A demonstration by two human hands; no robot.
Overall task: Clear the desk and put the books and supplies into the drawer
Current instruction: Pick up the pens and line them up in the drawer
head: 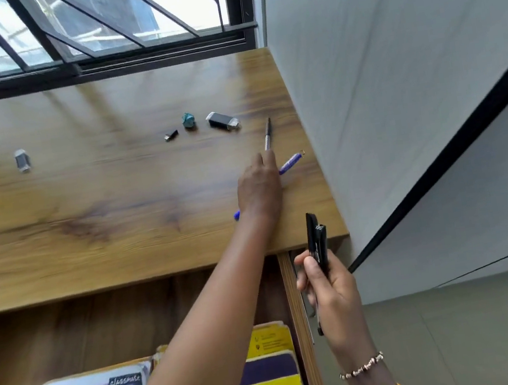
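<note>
Gripping a black stapler point(317, 242) upright, my right hand point(332, 292) hangs just off the desk's point(99, 194) front right corner. My left hand point(258, 188) lies near the right edge on a blue pen point(289, 163), fingertips at a grey pen point(267, 135); I cannot tell its grip. Books point(269, 382) lie in the open drawer point(290, 288) below.

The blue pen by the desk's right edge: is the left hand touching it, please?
Touching. The head view shows the left hand lying over the middle of the blue pen, whose ends stick out on either side; whether the fingers grip it is hidden.
</note>
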